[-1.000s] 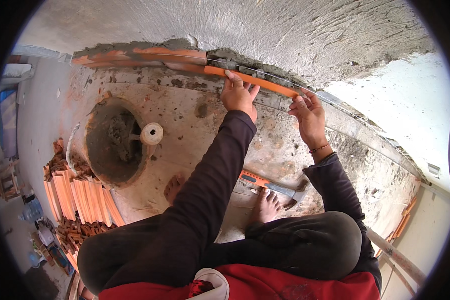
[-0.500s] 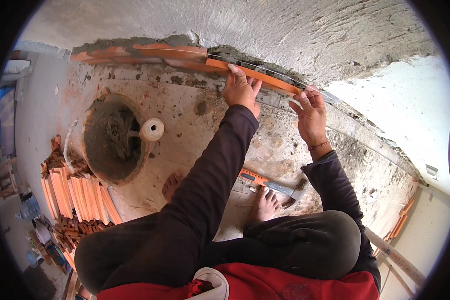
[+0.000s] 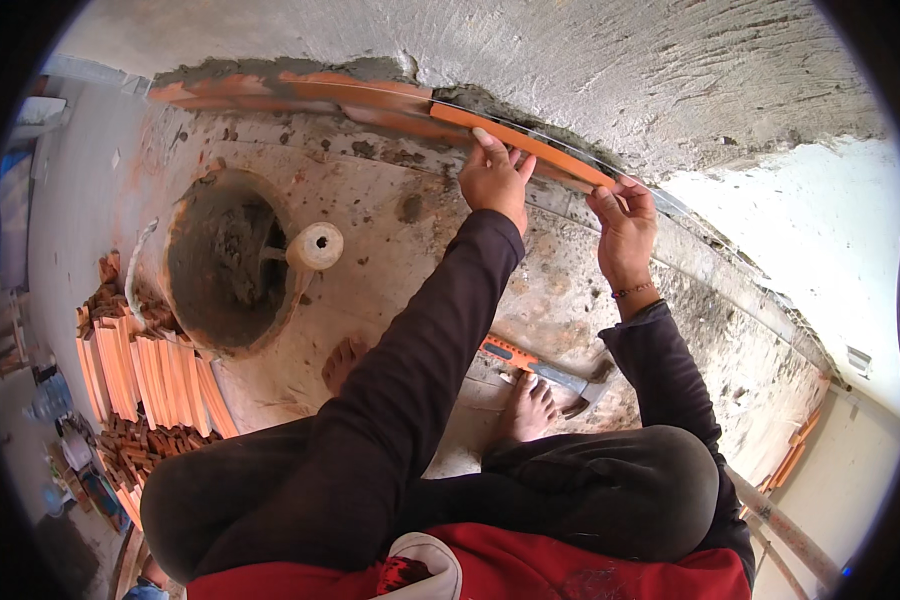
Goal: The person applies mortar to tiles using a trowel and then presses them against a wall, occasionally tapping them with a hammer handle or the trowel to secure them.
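Observation:
A narrow orange terracotta tile strip (image 3: 525, 143) lies along the foot of the wall, in front of dark wet mortar (image 3: 490, 103). My left hand (image 3: 495, 182) grips it near the middle, thumb on the face and fingers at its lower edge. At the strip's right end, my right hand (image 3: 625, 230) pinches the corner between thumb and fingers. A thin white string (image 3: 560, 140) runs taut just above the strip. To the left, similar terracotta strips (image 3: 360, 95) stand against the wall in line with it, mortar along their top.
A round bucket (image 3: 185, 290) of grey mortar stands on the left, a pale tool handle (image 3: 315, 246) jutting over its rim. Stacked terracotta strips (image 3: 160, 380) lie at lower left. A hammer (image 3: 540, 368) with an orange handle rests by my foot. A pole (image 3: 785, 525) leans at lower right.
The fingers of my right hand have closed in on the strip's right end. My left hand keeps its grip, and the whole view has shifted slightly.

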Demonstrator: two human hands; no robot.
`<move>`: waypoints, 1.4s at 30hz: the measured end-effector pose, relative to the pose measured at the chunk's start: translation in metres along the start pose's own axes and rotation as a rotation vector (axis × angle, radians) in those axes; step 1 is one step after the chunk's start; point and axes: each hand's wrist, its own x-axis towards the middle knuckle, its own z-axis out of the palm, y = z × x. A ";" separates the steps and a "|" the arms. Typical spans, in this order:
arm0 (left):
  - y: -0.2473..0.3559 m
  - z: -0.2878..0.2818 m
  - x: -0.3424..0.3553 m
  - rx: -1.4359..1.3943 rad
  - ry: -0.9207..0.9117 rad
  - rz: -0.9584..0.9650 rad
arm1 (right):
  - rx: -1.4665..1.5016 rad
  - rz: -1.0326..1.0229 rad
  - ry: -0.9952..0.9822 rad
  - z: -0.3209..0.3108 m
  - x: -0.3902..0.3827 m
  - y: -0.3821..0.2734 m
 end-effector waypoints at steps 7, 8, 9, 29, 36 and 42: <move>-0.013 0.003 0.006 0.036 0.032 0.055 | -0.024 -0.017 0.027 0.003 -0.001 -0.001; -0.013 0.004 0.007 0.033 0.045 0.055 | -0.021 -0.023 0.032 0.003 0.000 -0.002; -0.012 0.005 0.006 0.048 0.056 0.047 | -0.016 -0.026 0.040 0.004 0.000 -0.002; -0.015 0.021 0.007 -0.180 0.270 -0.017 | 0.036 0.032 0.131 0.008 0.003 0.000; -0.010 0.022 0.006 -0.091 0.224 -0.094 | -0.033 0.040 0.116 0.001 0.009 -0.003; -0.010 0.018 0.013 -0.100 0.248 -0.102 | -0.140 0.141 0.086 0.005 -0.005 -0.016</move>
